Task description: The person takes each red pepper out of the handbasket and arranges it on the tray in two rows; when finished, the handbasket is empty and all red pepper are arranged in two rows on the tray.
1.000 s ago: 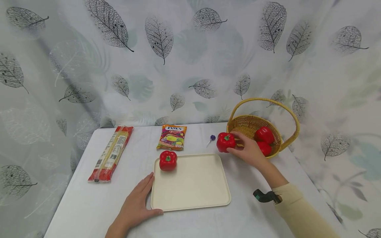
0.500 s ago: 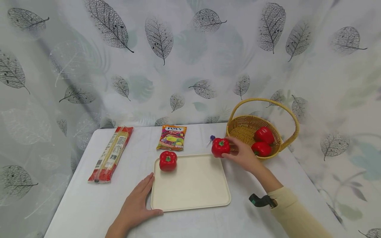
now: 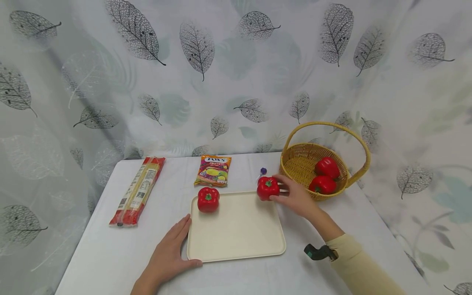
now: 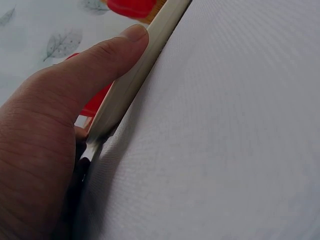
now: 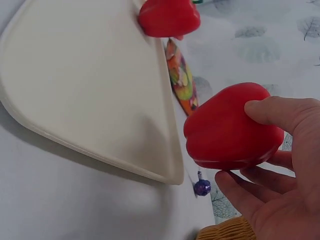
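Observation:
My right hand (image 3: pixel 296 198) pinches a red bell pepper (image 3: pixel 268 188) between thumb and fingers, over the back right corner of the cream tray (image 3: pixel 236 229). In the right wrist view this held pepper (image 5: pixel 232 127) hangs above the surface, apart from the tray. Another red bell pepper (image 3: pixel 208 200) sits upright in the tray's back left corner. At the tray's left side rests my left hand (image 3: pixel 166 252), fingers straight along the edge and thumb at the near rim. The left wrist view shows that thumb (image 4: pixel 107 57) lying against the tray's rim (image 4: pixel 132 75); the other fingers are mostly hidden.
A wicker basket (image 3: pixel 300 164) with a tall handle stands at the back right, holding two red peppers (image 3: pixel 324 184). A lollipop (image 3: pixel 263 171) lies behind the tray, beside a Fox's candy bag (image 3: pixel 213 171). To the left lies a long red-and-clear packet (image 3: pixel 138 191).
My right hand has carried the pepper leftward and nearer, away from the basket to the tray's back right corner. The left hand and the tray have stayed still.

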`<state>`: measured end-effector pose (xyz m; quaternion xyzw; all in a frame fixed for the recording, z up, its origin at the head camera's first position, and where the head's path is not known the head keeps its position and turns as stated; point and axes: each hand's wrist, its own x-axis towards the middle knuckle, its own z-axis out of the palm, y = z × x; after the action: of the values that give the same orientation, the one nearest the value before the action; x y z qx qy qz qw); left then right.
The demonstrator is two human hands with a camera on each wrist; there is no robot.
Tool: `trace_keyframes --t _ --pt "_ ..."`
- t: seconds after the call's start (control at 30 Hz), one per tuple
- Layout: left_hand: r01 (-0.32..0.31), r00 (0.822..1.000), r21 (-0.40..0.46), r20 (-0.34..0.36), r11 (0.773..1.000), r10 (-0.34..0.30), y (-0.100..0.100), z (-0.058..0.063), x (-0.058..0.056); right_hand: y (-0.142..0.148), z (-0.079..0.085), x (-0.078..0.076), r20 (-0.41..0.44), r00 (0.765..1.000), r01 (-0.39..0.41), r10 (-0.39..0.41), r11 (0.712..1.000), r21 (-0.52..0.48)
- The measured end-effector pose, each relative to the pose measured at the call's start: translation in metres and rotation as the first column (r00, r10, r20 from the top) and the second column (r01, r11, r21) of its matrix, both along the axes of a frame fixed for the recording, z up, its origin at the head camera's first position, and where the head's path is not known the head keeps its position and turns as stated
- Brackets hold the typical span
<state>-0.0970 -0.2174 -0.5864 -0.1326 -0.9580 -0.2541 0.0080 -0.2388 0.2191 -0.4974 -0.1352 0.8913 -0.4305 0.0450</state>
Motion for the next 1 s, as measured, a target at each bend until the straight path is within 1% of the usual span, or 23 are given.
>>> trace_keyframes --t 0.3,0.47,0.6,1.0 --pt "-0.002 1.000 -0.002 0.005 1.000 0.002 0.001 0.001 0.000 -0.005 -0.011 0.004 0.019 0.999 -0.026 0.026 1.000 -0.003" --pt "-0.001 1.000 -0.003 0.001 1.000 0.001 0.001 0.000 0.000 -0.008 -0.016 0.007 0.032 0.999 -0.020 0.020 1.000 -0.003" --pt "-0.003 1.000 -0.004 0.015 1.000 0.003 0.001 0.000 0.000 -0.010 -0.019 0.008 0.052 0.999 -0.009 0.009 1.000 -0.007" --pt "-0.010 0.998 -0.007 0.060 1.000 0.010 0.002 0.001 -0.001 -0.011 -0.026 0.012 0.034 0.999 -0.032 0.032 0.999 -0.023"
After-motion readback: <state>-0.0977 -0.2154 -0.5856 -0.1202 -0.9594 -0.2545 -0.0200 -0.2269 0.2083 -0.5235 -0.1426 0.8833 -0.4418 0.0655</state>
